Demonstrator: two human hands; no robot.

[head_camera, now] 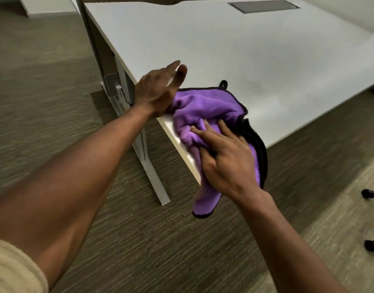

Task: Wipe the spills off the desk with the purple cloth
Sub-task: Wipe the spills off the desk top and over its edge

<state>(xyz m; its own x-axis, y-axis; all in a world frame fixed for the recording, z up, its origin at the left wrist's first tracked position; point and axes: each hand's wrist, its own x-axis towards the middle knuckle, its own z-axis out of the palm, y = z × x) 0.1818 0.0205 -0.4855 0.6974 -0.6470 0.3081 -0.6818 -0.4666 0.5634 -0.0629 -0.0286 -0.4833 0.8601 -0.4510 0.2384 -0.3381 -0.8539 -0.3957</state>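
Purple cloth, one; two hands; one desk.

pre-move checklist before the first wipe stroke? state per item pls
1. Purple cloth on the desk: partly. One corner hangs off the near edge. Not ok.
2. Right hand gripping the cloth: fingers press on it and bunch the fabric. Ok.
3. Left hand clear of the wipe path: open, at the cloth's left edge by the desk corner. Not ok.
4. Cloth spread flat: bunched and folded. Not ok.
5. Spill located: a faint smudge shows right of the cloth, nothing distinct. Cannot tell.
6. Desk free of obstacles: only the flush cable hatch at the far end. Ok.
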